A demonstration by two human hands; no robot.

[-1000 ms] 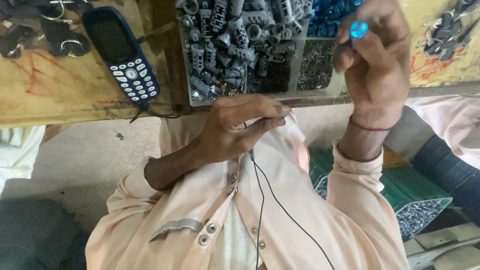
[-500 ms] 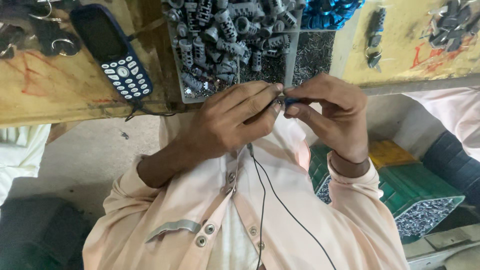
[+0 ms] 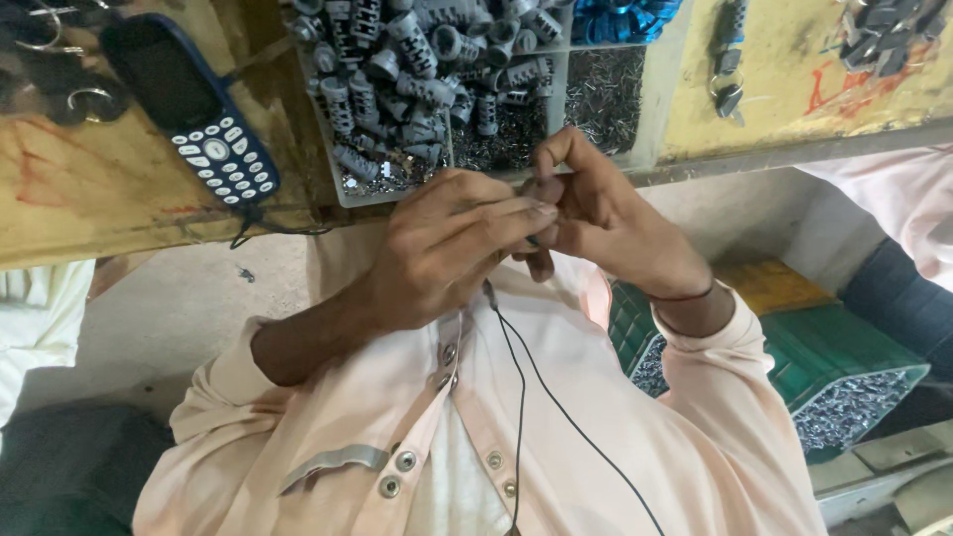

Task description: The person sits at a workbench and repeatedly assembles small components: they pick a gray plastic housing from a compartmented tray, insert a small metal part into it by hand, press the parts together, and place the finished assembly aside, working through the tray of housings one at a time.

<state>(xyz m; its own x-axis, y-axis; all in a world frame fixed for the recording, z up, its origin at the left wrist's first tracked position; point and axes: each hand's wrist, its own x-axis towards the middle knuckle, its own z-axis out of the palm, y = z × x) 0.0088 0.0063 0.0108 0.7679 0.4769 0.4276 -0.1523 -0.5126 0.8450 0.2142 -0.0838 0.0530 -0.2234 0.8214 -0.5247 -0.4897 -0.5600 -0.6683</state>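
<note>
Where hands (image 3: 536, 223) meet: green crate (image 3: 844, 347) aside.

Soft, even daylight, no harsh shadows; slightly washed-out at far right, mild blur and stretching toward edges.

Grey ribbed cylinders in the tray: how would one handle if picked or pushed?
The grey ribbed cylinders look small and round-bodied, so one would probably roll if nudged on the wooden bench. The ridges should give fingertips some grip. They lie heaped loosely in the compartment tray, so picking one would likely shift its neighbours.
</note>
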